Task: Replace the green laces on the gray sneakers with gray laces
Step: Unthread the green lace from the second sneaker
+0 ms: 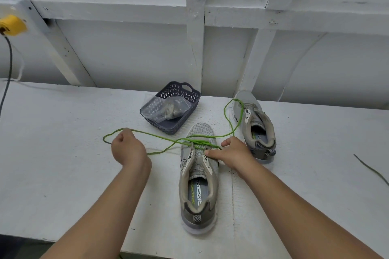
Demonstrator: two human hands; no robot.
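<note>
Left hand [126, 149] clenches the limp, light green lace [162, 135]; right hand [231, 151], fingers relaxed, steadies the sneaker [197, 176]; grip near eyelets.

I see bright, even, soft light, faint shadows on the desk [63, 153], and wide-angle bending at the frame edges.

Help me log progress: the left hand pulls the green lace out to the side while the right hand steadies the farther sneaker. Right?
Not quite. The head view shows the right hand on the nearer sneaker, not the farther sneaker. The left hand does pull the green lace.
</note>
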